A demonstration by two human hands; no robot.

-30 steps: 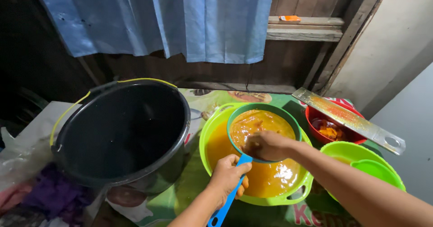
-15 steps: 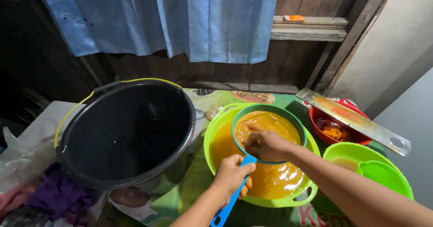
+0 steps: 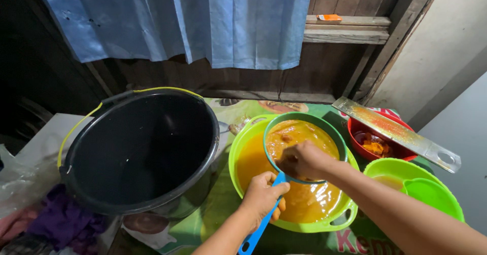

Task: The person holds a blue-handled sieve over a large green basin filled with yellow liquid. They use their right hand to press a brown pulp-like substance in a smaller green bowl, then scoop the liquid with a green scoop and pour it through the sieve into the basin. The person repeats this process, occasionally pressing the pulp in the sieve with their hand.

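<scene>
Far to the left of the fingers the large black bucket (image 3: 139, 151) with a yellow wire handle takes up most of the bench (image 3: 223, 199), and what shows of its dark inside looks empty; behind it hangs the blue curtain (image 3: 203, 19) against the wooden wall. Directly under the fingers sits the lime green basin (image 3: 243, 148), already holding a good pool of orange liquid, which suggests much of the straining is done. Held over that basin is the blue sieve (image 3: 304, 138), its round bowl still full of wet orange pulp, so by the look of it there is more to press through before the pulp is spent. To the right of the fingers a long metal grater (image 3: 401, 133) stained orange lies across a red bowl (image 3: 357, 131) with orange scraps in it, and nearer, a smaller green bowl (image 3: 395, 169) stands with a green lid (image 3: 431, 196) beside it. The right hand (image 3: 304, 158) rests in the sieve with its fingers curled down and pressed into the pulp. The left hand (image 3: 261, 196), just below and left of it, has its fingers wrapped firmly about the sieve's blue handle (image 3: 258, 232), keeping the sieve level above the basin. At the far left edge lie crumpled cloth (image 3: 48, 224) and clear plastic
</scene>
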